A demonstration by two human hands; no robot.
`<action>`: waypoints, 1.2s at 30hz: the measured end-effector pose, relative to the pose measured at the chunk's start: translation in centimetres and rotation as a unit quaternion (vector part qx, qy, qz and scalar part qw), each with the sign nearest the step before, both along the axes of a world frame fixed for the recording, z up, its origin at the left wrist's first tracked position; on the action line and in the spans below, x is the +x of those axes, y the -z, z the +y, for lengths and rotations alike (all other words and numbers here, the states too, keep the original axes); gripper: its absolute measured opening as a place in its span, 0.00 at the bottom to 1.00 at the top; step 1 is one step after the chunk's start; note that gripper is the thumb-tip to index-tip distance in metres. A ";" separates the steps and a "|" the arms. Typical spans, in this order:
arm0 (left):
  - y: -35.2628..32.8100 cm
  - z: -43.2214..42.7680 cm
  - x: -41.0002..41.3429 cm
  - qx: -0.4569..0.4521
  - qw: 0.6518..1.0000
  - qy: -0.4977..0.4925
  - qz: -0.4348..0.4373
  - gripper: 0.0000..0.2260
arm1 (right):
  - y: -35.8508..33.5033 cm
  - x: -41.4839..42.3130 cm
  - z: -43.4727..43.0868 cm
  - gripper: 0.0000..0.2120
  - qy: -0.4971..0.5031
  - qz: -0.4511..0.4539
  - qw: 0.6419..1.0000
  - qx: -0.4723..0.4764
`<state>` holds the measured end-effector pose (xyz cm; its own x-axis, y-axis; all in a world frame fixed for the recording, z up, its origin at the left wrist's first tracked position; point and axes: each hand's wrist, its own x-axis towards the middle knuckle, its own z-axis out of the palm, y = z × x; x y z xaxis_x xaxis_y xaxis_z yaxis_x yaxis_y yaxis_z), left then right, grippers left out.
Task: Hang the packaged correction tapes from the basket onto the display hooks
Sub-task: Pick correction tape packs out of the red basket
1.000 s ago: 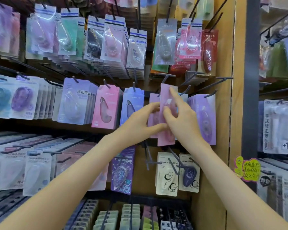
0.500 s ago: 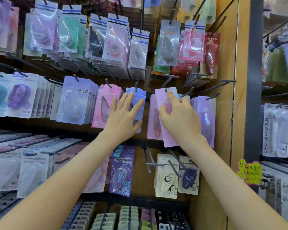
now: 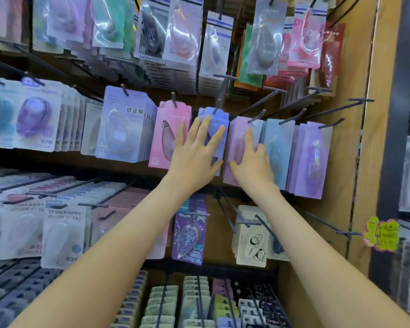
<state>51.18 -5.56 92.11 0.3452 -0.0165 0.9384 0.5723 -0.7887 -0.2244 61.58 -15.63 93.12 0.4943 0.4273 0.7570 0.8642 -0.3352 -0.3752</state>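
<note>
Bare forearms reach up from below, and both hands lie flat, fingers spread, gripping nothing. The left hand [image 3: 194, 152] presses the blue packet [image 3: 214, 116]. The right hand [image 3: 252, 165] presses the pink correction tape packet [image 3: 238, 131], which hangs on its hook [image 3: 256, 116] in the middle row, toward the rack's [image 3: 355, 162] right edge. I see no basket. A hard shove could tear the card's hole, I'd say, or knock the purple packets [image 3: 310, 159] off their pegs.
</note>
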 end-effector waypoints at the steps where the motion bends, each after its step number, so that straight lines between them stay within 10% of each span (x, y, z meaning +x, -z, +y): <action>1: 0.3 -0.2 -0.2 -0.006 1.000 0.012 -0.004 0.31 | 0.5 -0.4 -0.3 0.39 0.004 -0.010 1.000 0.002; 11: 11.7 -6.8 -9.8 -0.098 0.980 0.169 -0.046 0.24 | 11.6 -9.9 -7.4 0.34 -0.087 -0.128 0.988 0.030; 19: 33.7 -12.9 -24.8 -0.324 0.937 0.118 0.053 0.21 | 32.6 -21.5 -11.5 0.29 -0.253 0.011 0.961 -0.111; 28: 58.3 -15.2 -44.4 -0.687 0.703 -0.088 0.161 0.22 | 55.6 -34.2 -12.7 0.31 -0.295 0.203 0.842 -0.404; 36: 76.1 -11.6 -55.2 -0.788 0.539 -0.196 0.222 0.27 | 76.1 -41.7 -7.3 0.38 -0.270 0.270 0.715 -0.585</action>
<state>-3.99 -17.19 16.03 0.2283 0.8370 -0.4974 0.9303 -0.0369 0.3650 19.90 -22.92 17.00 0.1023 0.8512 -0.5147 0.8211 -0.3643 -0.4394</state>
